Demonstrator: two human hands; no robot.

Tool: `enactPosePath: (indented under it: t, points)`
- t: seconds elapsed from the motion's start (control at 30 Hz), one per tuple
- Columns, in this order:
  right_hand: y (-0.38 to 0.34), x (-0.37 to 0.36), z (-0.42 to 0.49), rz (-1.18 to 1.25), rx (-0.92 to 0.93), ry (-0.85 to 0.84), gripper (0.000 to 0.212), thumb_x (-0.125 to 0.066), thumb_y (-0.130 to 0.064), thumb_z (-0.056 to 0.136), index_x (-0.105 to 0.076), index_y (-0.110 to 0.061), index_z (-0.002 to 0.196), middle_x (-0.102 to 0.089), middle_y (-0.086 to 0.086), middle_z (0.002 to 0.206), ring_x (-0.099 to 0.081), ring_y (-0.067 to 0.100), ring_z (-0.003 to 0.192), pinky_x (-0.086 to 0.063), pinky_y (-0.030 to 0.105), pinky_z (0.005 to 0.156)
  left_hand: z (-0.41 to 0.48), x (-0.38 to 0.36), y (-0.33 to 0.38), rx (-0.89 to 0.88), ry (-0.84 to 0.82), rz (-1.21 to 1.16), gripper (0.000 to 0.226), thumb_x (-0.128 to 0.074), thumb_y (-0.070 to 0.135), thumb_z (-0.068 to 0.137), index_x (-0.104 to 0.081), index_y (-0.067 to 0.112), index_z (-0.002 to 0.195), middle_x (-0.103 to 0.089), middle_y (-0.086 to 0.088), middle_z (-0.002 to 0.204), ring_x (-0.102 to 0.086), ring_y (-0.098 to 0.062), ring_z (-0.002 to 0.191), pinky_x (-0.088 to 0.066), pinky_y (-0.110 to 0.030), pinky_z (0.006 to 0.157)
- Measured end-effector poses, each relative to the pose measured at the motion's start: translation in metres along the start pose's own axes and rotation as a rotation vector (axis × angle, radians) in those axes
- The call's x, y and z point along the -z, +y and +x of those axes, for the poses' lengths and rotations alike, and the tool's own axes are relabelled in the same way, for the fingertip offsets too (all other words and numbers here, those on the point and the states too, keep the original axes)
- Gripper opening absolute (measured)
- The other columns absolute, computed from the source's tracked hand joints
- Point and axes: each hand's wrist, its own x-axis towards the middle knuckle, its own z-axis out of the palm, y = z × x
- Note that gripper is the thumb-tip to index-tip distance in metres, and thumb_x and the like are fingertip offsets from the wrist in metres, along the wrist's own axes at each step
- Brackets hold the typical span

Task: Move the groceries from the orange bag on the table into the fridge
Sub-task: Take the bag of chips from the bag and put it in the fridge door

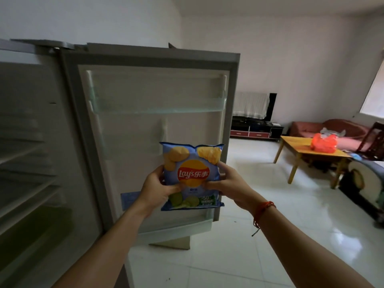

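A blue bag of Lay's chips (192, 163) is held upright in front of the open fridge door (158, 125). My left hand (158, 183) grips its left edge and my right hand (226, 183) grips its right edge. The bag's bottom sits just above the door's lower shelf (187, 221), where another blue packet (128, 201) lies. The fridge interior (31, 163), with several shelves, is at the left. The orange bag (324, 143) rests on the wooden table (297, 145) far to the right.
The door's upper shelf (158, 104) holds nothing that I can see. A TV stand (255, 127) and a red sofa (332, 127) line the far wall. Dark furniture (365, 183) stands at the right, with shiny white tile floor (259, 225) between.
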Motion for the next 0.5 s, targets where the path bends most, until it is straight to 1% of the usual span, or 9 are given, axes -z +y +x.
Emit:
enactPosePath:
  t: [0.07, 0.13, 0.2, 0.27, 0.3, 0.33, 0.4, 0.43, 0.5]
  points:
    - [-0.001, 0.006, 0.002, -0.002, 0.003, 0.019, 0.057, -0.077, 0.000, 0.084, -0.056, -0.024, 0.131, -0.074, 0.003, 0.110, -0.076, 0.017, 0.093, -0.061, 0.028, 0.071, 0.006, -0.004, 0.004, 0.007, 0.001, 0.016, 0.054, -0.084, 0.010, 0.071, -0.060, 0.021, 0.118, -0.071, -0.003, 0.113, -0.069, -0.021, 0.102, -0.059, -0.042, 0.086]
    - [-0.002, 0.012, 0.008, 0.008, -0.004, 0.033, 0.059, -0.078, -0.004, 0.085, -0.054, -0.020, 0.137, -0.074, 0.007, 0.113, -0.076, 0.020, 0.095, -0.061, 0.030, 0.072, 0.013, -0.008, 0.008, 0.006, 0.006, 0.029, 0.052, -0.084, 0.009, 0.074, -0.059, 0.021, 0.119, -0.070, -0.002, 0.113, -0.068, -0.020, 0.102, -0.059, -0.040, 0.084]
    - [-0.004, 0.017, 0.014, 0.019, -0.007, 0.044, 0.060, -0.077, -0.007, 0.086, -0.052, -0.020, 0.139, -0.073, 0.007, 0.114, -0.076, 0.020, 0.095, -0.061, 0.030, 0.071, 0.020, -0.012, 0.014, -0.007, 0.025, 0.042, 0.051, -0.083, 0.010, 0.075, -0.058, 0.020, 0.118, -0.069, -0.002, 0.113, -0.067, -0.017, 0.100, -0.060, -0.033, 0.078]
    - [-0.007, 0.021, 0.022, 0.024, 0.000, 0.060, 0.056, -0.076, -0.008, 0.088, -0.053, -0.020, 0.138, -0.074, 0.006, 0.112, -0.076, 0.019, 0.093, -0.060, 0.028, 0.069, 0.028, -0.016, 0.019, -0.021, 0.043, 0.058, 0.045, -0.082, 0.010, 0.077, -0.058, 0.024, 0.112, -0.068, 0.001, 0.109, -0.066, -0.013, 0.097, -0.058, -0.025, 0.071]
    - [-0.009, 0.023, 0.026, 0.025, 0.003, 0.069, 0.055, -0.076, -0.009, 0.088, -0.053, -0.020, 0.137, -0.075, 0.006, 0.111, -0.076, 0.019, 0.092, -0.061, 0.029, 0.068, 0.033, -0.017, 0.023, -0.022, 0.048, 0.064, 0.043, -0.081, 0.011, 0.078, -0.058, 0.027, 0.109, -0.067, 0.003, 0.107, -0.066, -0.011, 0.096, -0.057, -0.023, 0.069]
    - [-0.011, 0.026, 0.031, 0.028, 0.004, 0.078, 0.053, -0.076, -0.011, 0.088, -0.054, -0.020, 0.136, -0.075, 0.006, 0.110, -0.076, 0.019, 0.092, -0.061, 0.030, 0.069, 0.038, -0.018, 0.026, -0.022, 0.049, 0.070, 0.041, -0.081, 0.012, 0.078, -0.057, 0.028, 0.108, -0.067, 0.004, 0.106, -0.065, -0.011, 0.096, -0.057, -0.023, 0.069]
    - [-0.016, 0.031, 0.043, 0.020, 0.007, 0.101, 0.051, -0.077, -0.015, 0.088, -0.055, -0.019, 0.134, -0.076, 0.007, 0.109, -0.077, 0.021, 0.092, -0.063, 0.034, 0.073, 0.051, -0.020, 0.031, -0.018, 0.049, 0.081, 0.041, -0.080, 0.016, 0.080, -0.057, 0.025, 0.112, -0.066, 0.006, 0.106, -0.065, -0.013, 0.098, -0.058, -0.028, 0.072]
    - [-0.019, 0.033, 0.050, 0.012, 0.007, 0.116, 0.048, -0.076, -0.016, 0.088, -0.057, -0.019, 0.132, -0.076, 0.006, 0.108, -0.077, 0.020, 0.091, -0.063, 0.034, 0.073, 0.058, -0.022, 0.035, -0.016, 0.055, 0.083, 0.041, -0.080, 0.017, 0.081, -0.056, 0.023, 0.114, -0.065, 0.007, 0.105, -0.065, -0.012, 0.098, -0.057, -0.029, 0.073]
    - [-0.025, 0.038, 0.064, 0.010, 0.005, 0.138, 0.039, -0.075, -0.018, 0.090, -0.059, -0.021, 0.125, -0.075, 0.002, 0.103, -0.077, 0.015, 0.084, -0.062, 0.028, 0.067, 0.072, -0.024, 0.041, -0.024, 0.076, 0.081, 0.040, -0.079, 0.017, 0.082, -0.056, 0.020, 0.115, -0.064, 0.010, 0.100, -0.064, -0.008, 0.091, -0.056, -0.025, 0.069]
